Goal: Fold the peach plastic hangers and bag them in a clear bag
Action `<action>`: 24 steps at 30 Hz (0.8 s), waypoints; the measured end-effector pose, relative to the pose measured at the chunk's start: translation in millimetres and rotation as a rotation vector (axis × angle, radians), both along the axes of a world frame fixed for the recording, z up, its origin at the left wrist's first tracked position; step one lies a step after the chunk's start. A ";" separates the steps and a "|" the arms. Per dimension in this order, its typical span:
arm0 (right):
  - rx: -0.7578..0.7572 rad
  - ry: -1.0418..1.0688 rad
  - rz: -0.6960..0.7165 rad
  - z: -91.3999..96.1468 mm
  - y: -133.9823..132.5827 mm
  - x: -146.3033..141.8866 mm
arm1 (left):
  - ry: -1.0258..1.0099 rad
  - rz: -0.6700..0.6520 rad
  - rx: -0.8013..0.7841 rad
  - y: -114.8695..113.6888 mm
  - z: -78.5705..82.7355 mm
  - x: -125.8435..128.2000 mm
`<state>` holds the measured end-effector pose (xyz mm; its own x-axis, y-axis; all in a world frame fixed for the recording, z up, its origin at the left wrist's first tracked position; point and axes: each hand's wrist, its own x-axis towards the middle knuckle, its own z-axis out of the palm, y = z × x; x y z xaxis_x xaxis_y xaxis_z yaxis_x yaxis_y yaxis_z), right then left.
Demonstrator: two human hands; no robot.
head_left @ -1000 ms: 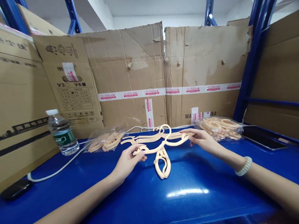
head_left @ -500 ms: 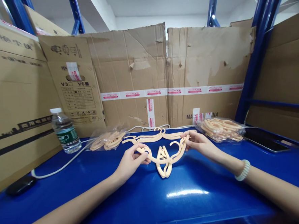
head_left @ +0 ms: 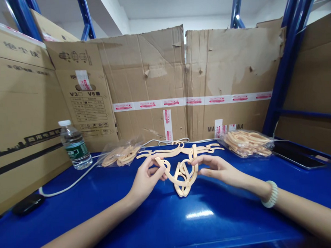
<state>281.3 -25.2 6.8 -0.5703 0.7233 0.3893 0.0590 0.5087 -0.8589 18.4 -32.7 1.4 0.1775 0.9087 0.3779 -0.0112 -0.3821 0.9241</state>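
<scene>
A cream-coloured folding hanger (head_left: 180,182) is between my two hands, its arms bent upward in a V. My left hand (head_left: 146,174) pinches the end of its left arm between thumb and fingers. At the right arm, which stands nearly upright, my right hand (head_left: 217,169) has its index finger across the arm and its thumb close against the outer side. Behind the V, and partly hidden by it, lies a folded hanger (head_left: 178,189) on the blue table (head_left: 160,221). Farther back, cream hangers (head_left: 166,154) lie spread out with their hooks toward the cartons.
Clear bags of hanger parts lie at back left (head_left: 121,156) and back right (head_left: 246,143). A water bottle (head_left: 75,148), a white cable (head_left: 71,184) and a black object (head_left: 28,204) are on the left. A dark phone (head_left: 299,156) lies right. Cardboard cartons (head_left: 148,80) wall the back.
The hanger's right arm has swung up and inward, from a wide slant to nearly upright. My right hand has moved left and a little down along it. My left hand keeps its pinch.
</scene>
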 end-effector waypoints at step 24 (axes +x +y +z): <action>-0.045 -0.011 0.089 5.6 -8.0 -0.1 | 0.091 -0.450 0.053 -14.5 1.7 1.8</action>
<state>281.2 -33.2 12.4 -0.6375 0.6862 0.3504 0.0251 0.4731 -0.8807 20.2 -47.2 3.0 0.5848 0.7133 0.3864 -0.1067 -0.4046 0.9083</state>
